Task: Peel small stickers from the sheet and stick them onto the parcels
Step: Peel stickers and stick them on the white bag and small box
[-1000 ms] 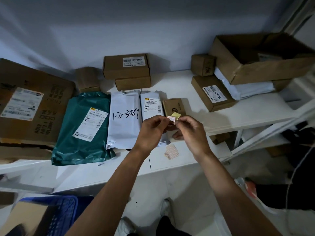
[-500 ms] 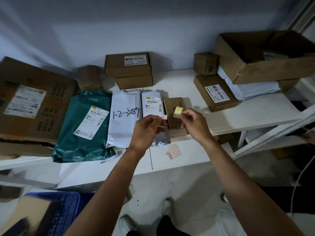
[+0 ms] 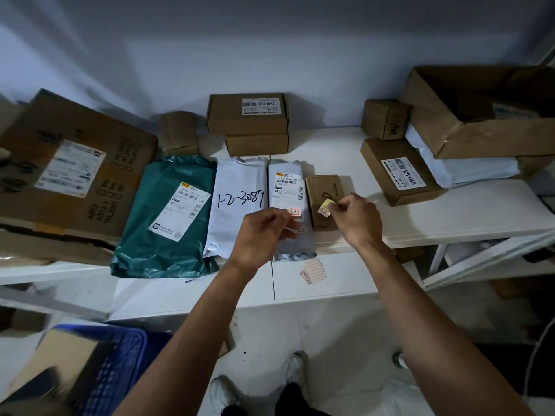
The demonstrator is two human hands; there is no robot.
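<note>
Now, head view: the left hand (image 3: 261, 232) is pinching a small red-and-white paper sticker (image 3: 293, 212) over the grey plastic mailer parcel (image 3: 288, 187); the right hand (image 3: 356, 219) is pinching a yellow backing scrap (image 3: 326, 207). Flimsy, tacky sticker, probably needing an edge-only hold.

White shelf (image 3: 468, 214): mailers (image 3: 168, 217), cardboard boxes (image 3: 247, 114), sticker sheet (image 3: 312, 270) at front.

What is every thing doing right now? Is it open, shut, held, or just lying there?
Left hand: pinches a small red-and-white sticker.
Right hand: pinches a small yellow backing piece.
Pale sticker sheet: lying flat on the white shelf, untouched.
Large brown cardboard box: open on top.
Small brown cardboard box: closed, lying flat.
Dark green plastic mailer bag: sealed, lying flat.
</note>
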